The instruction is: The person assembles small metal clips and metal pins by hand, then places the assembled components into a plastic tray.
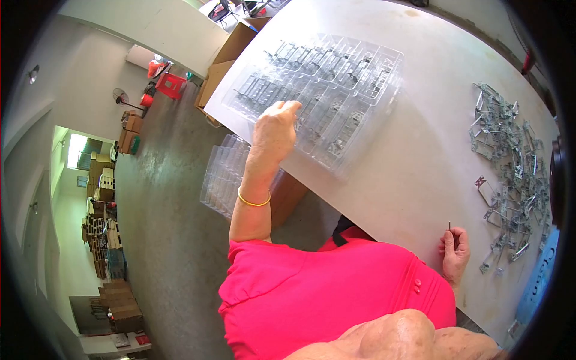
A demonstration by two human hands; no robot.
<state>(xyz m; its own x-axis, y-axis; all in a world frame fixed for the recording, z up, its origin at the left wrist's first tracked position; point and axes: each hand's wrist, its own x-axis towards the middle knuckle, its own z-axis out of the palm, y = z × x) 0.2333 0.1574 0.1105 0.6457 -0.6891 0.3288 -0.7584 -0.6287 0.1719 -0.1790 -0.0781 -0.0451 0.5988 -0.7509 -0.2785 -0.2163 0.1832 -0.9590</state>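
My left hand (276,131), with a gold bracelet at its wrist, is over the near edge of a clear plastic tray (384,99). Its fingers are bent together, and whatever they pinch is hidden. Rows of small metal parts (345,123) lie in the tray's compartments. Low on the right, my right hand (456,255) grips a thin, dark metal pin (449,225) that points upward between thumb and fingers. Beyond that hand spreads a loose heap of grey metal brackets (516,174), some with wire-like arms.
Both hands work over a white table (414,168). Stacked clear trays (225,174) sit below its left edge, on a cardboard box (291,201). Another open carton (231,54) stands beside the far left edge. A blue printed package (540,276) lies at the right.
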